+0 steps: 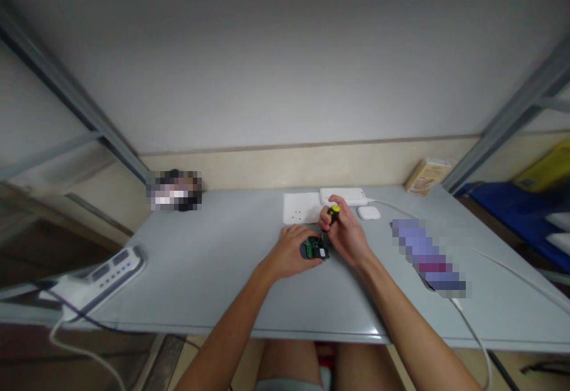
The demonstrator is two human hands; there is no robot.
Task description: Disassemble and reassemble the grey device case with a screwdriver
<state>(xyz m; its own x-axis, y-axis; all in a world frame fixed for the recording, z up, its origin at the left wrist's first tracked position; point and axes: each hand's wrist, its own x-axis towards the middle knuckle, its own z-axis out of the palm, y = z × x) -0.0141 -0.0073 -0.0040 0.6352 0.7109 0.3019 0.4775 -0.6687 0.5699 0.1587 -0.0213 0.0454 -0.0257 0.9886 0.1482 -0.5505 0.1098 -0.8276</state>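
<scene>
My left hand rests on the grey table and grips a small dark device with an exposed green circuit board. My right hand is closed round a small screwdriver with a yellow-capped black handle, held upright with its tip down at the circuit board. The two hands sit close together at the table's middle. A white sheet lies just behind them.
A white power bank and a small white case lie behind the hands, with a white cable trailing right. A power strip sits at the left edge. A tan box stands at the back right. Metal shelf posts flank the table.
</scene>
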